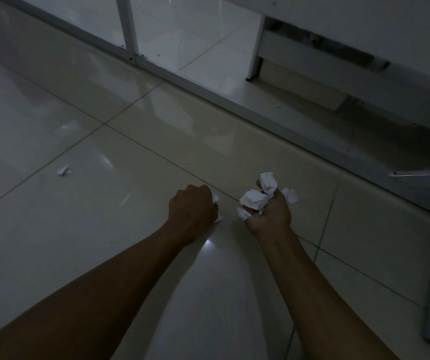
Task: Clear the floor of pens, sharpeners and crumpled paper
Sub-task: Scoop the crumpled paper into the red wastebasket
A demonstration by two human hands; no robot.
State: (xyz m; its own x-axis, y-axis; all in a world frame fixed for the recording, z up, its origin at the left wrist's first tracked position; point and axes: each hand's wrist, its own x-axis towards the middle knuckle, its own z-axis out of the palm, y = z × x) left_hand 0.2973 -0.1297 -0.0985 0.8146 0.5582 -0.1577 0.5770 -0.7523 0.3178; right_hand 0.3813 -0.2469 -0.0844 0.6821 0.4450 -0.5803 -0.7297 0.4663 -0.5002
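Right hand [269, 213]: fingers curled tight round several crumpled paper balls [258, 197], white, creased and springy, bulging out between the fingers; left hand [192, 209]: closed in a fist on a smaller wad [216, 198], only its white edges showing. Remaining on the glossy, pale tiled floor [105, 229]: one small torn paper scrap [64, 170], flat and light, lying well to the left of both hands. Handling note: with both hands full, best pinch the scrap with two free fingertips, or empty a hand first, since loose balls slip easily.
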